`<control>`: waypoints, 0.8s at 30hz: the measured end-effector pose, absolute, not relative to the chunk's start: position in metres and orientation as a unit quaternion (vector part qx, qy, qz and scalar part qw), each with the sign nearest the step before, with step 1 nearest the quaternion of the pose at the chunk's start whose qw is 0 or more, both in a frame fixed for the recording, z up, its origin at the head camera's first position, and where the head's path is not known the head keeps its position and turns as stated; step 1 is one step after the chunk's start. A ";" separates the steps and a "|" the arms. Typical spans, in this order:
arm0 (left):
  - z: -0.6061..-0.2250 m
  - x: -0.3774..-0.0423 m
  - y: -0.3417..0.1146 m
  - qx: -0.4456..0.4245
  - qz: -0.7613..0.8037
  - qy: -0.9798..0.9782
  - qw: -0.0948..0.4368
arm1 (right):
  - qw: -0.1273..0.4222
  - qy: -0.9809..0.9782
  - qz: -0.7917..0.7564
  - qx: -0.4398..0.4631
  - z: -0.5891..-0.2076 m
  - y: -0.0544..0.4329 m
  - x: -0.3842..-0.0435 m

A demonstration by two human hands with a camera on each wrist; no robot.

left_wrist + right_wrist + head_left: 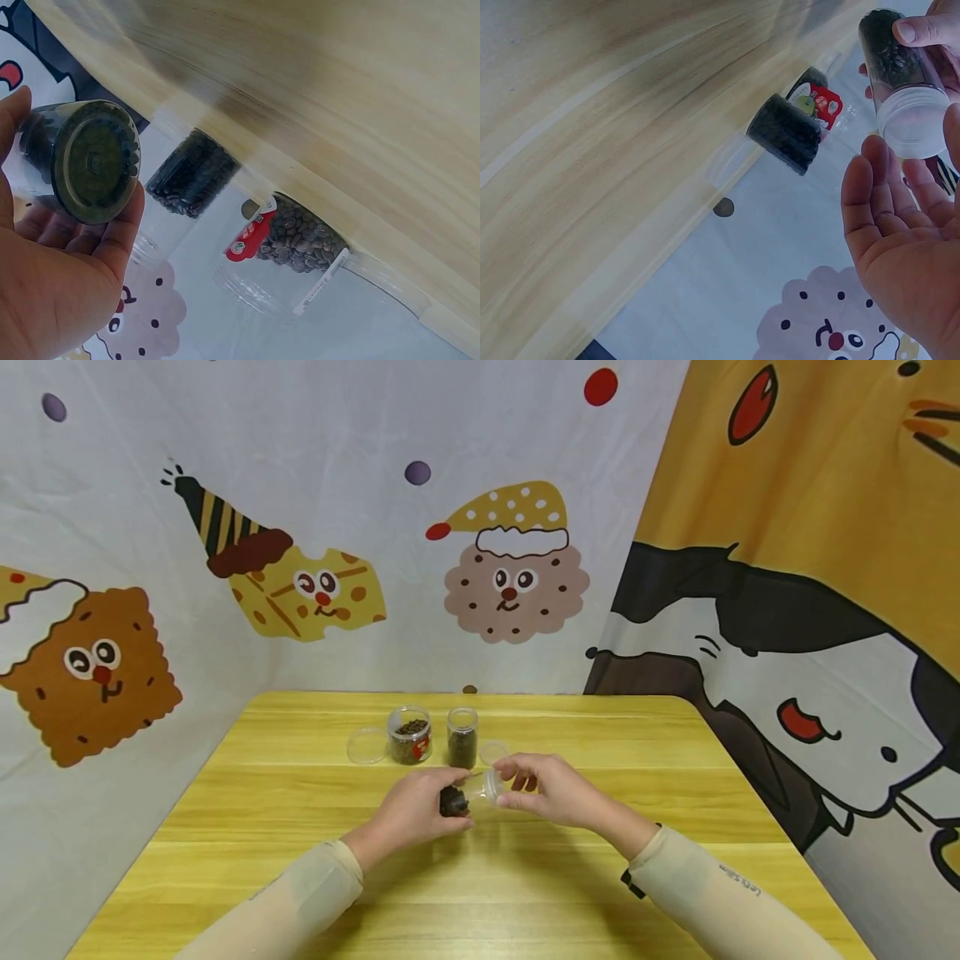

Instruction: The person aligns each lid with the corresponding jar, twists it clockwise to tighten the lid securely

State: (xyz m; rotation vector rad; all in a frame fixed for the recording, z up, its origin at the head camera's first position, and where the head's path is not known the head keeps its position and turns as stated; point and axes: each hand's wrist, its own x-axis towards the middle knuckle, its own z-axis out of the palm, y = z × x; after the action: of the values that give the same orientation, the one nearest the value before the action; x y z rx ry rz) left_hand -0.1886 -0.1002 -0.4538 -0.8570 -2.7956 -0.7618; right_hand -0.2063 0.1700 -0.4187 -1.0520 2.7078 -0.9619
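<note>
My left hand grips a clear cylindrical jar part filled with small dark pieces. The jar lies tilted nearly sideways above the table, its base toward the left palm and its translucent screw lid toward the right. At that lid, my right hand has its thumb and index finger on opposite sides of the rim, pinching it. The other right fingers are loosely bent, away from the jar. Just behind the hands stand a tall open jar of dark pieces and a wider open jar with a red label and brown seeds.
A large round clear lid lies left of the wide jar, and a smaller clear lid lies right of the tall one. The wooden table ends at a cartoon-printed cloth behind.
</note>
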 end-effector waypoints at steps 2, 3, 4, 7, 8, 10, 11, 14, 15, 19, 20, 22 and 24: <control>-0.454 -0.188 -0.100 -0.285 -0.252 -0.923 0.060 | 0.041 0.884 -0.314 -0.343 -0.419 0.170 -0.206; -0.454 -0.188 -0.100 -0.285 -0.252 -0.923 0.060 | 0.041 0.884 -0.314 -0.343 -0.419 0.170 -0.206; -0.454 -0.188 -0.100 -0.285 -0.252 -0.923 0.060 | 0.042 0.885 -0.314 -0.343 -0.419 0.170 -0.206; -0.454 -0.187 -0.100 -0.283 -0.250 -0.924 0.059 | 0.049 0.886 -0.314 -0.337 -0.419 0.170 -0.205; -0.454 -0.186 -0.100 -0.282 -0.250 -0.924 0.059 | 0.052 0.887 -0.316 -0.333 -0.419 0.170 -0.205; -0.454 -0.186 -0.100 -0.281 -0.247 -0.925 0.060 | 0.058 0.887 -0.321 -0.327 -0.420 0.169 -0.205; -0.455 -0.186 -0.100 -0.280 -0.246 -0.926 0.061 | 0.060 0.887 -0.324 -0.324 -0.420 0.169 -0.205; -0.456 -0.187 -0.100 -0.281 -0.246 -0.926 0.061 | 0.070 0.886 -0.333 -0.315 -0.422 0.167 -0.206; -0.456 -0.187 -0.100 -0.282 -0.246 -0.926 0.060 | 0.073 0.886 -0.335 -0.313 -0.422 0.167 -0.206; -0.457 -0.187 -0.100 -0.281 -0.248 -0.925 0.060 | 0.081 0.890 -0.330 -0.304 -0.422 0.166 -0.206; -0.457 -0.187 -0.100 -0.281 -0.249 -0.925 0.061 | 0.080 0.892 -0.327 -0.301 -0.421 0.166 -0.206; -0.457 -0.187 -0.100 -0.279 -0.251 -0.925 0.062 | 0.074 0.897 -0.318 -0.299 -0.420 0.168 -0.206; -0.458 -0.188 -0.101 -0.275 -0.255 -0.925 0.061 | 0.060 0.899 -0.308 -0.305 -0.418 0.170 -0.207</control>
State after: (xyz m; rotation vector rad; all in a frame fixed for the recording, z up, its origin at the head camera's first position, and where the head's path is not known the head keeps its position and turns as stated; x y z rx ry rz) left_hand -0.1876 -0.1007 -0.4578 -0.8330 -2.7985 -0.7704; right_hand -0.2068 0.1699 -0.4178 -0.9219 2.7222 -0.9317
